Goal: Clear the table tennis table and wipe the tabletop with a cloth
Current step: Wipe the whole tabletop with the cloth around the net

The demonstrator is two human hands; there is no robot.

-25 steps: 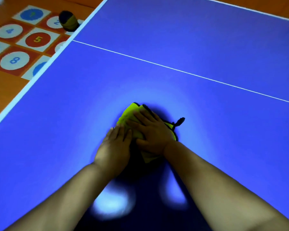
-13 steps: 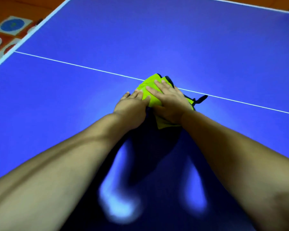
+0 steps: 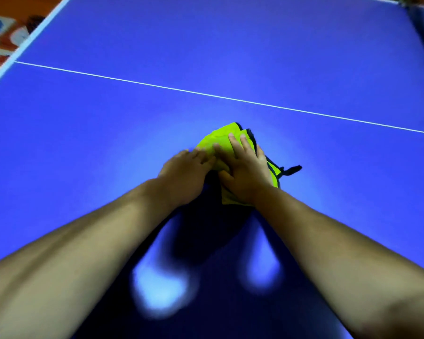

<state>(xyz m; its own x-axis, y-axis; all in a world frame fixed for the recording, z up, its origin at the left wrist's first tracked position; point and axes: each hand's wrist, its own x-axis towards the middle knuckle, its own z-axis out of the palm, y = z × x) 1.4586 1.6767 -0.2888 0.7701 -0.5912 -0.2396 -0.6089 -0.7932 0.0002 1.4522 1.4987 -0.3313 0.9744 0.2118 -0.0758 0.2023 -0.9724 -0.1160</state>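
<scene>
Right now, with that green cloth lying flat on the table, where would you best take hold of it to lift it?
Probably the black loop on the right of the cloth, pinched from that side. It sticks out free, while the rest is pressed flat under the right hand, with the left hand touching its left edge.

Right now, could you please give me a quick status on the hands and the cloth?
Left hand flat, fingertips at cloth edge. Right hand pressing it onto table. Nothing visible ahead up to the line.
</scene>
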